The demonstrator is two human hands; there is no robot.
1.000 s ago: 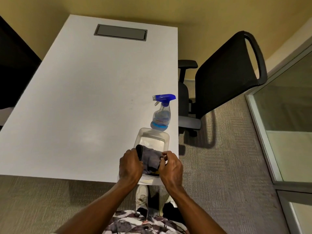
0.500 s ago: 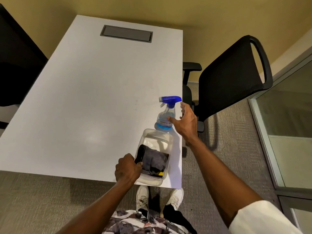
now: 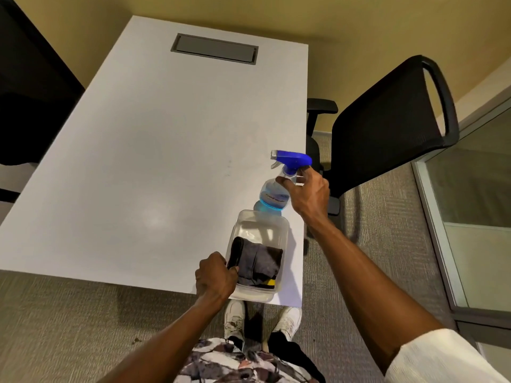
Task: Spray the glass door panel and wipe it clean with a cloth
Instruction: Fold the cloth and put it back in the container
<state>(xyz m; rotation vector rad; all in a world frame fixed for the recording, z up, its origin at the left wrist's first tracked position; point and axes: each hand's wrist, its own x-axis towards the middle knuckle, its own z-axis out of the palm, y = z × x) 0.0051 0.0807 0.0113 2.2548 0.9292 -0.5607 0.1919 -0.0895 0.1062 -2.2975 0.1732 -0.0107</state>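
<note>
A clear spray bottle [image 3: 272, 197] with a blue trigger head and blue liquid stands on the white table [image 3: 154, 161] near its right edge. My right hand [image 3: 309, 193] is closed around the bottle's neck just under the trigger. A dark grey folded cloth [image 3: 258, 262] lies in a clear plastic tub [image 3: 261, 230] at the table's near right corner. My left hand [image 3: 215, 277] grips the cloth's left edge at the tub's rim. The glass door panel [image 3: 475, 189] with its grey frame stands at the far right.
A black mesh office chair [image 3: 387, 128] sits between the table and the glass panel. A grey cable hatch [image 3: 214, 48] is set into the table's far end. Another dark chair [image 3: 30, 87] is at the left. Carpet covers the floor, and my shoes show under the table edge.
My right hand left the cloth, reached forward to the spray bottle and closed on its neck. My left hand stayed on the cloth at the tub.
</note>
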